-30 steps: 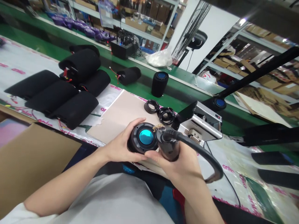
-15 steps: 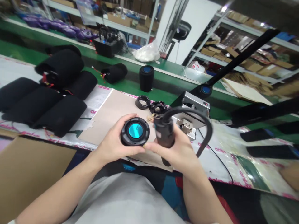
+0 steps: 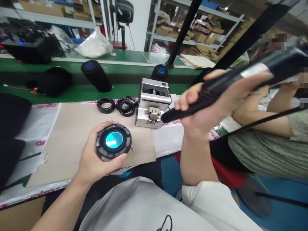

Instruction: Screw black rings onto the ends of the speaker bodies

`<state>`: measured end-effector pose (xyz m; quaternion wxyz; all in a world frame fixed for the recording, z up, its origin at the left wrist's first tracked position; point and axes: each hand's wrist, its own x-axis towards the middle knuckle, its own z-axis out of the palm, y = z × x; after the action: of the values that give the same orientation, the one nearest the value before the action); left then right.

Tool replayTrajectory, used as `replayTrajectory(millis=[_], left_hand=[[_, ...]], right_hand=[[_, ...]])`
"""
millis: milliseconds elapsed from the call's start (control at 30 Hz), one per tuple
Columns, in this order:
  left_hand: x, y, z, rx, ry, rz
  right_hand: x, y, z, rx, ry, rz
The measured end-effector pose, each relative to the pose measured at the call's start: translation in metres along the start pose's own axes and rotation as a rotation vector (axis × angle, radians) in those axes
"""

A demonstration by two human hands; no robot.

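My left hand [image 3: 92, 154] is closed around a round black speaker part [image 3: 114, 140] with a shiny blue disc facing up. A short wire with a yellow tip pokes out at its right side. Tilted in my raised right hand [image 3: 204, 109] is a long black electric screwdriver [image 3: 216, 86], its fingers wrapped round the grip. The tool's narrow lower end comes close to a silver screw feeder [image 3: 154, 99]; whether they touch I cannot tell. Black rings [image 3: 106, 105] lie on the brown cardboard sheet [image 3: 72, 128] beyond the speaker part.
Dark cylindrical speakers stand at the back, one [image 3: 97, 75] left of the feeder. Black fabric-covered bodies [image 3: 12, 118] lie at the left. A white plastic bag [image 3: 95, 45] sits behind. At the right, a co-worker's arm [image 3: 262, 118] is close to my right hand.
My right hand has moved right and up with the screwdriver, away from the speaker part, tilting the tool. My left hand still holds the speaker part. The view has swung right.
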<state>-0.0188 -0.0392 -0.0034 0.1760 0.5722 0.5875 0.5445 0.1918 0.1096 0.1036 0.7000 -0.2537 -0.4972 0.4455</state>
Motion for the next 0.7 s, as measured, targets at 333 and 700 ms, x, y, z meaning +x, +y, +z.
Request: replayTrajectory(millis=[333, 700], left_hand=[[0.013, 0.000, 0.028, -0.108, -0.090, 0.064], [0.018, 0.004, 0.029, -0.104, -0.083, 0.037]], right_hand=[[0.019, 0.036, 0.023, -0.253, -0.237, 0.137], [0.012, 0.012, 0.014, -0.065, -0.352, 0.230]])
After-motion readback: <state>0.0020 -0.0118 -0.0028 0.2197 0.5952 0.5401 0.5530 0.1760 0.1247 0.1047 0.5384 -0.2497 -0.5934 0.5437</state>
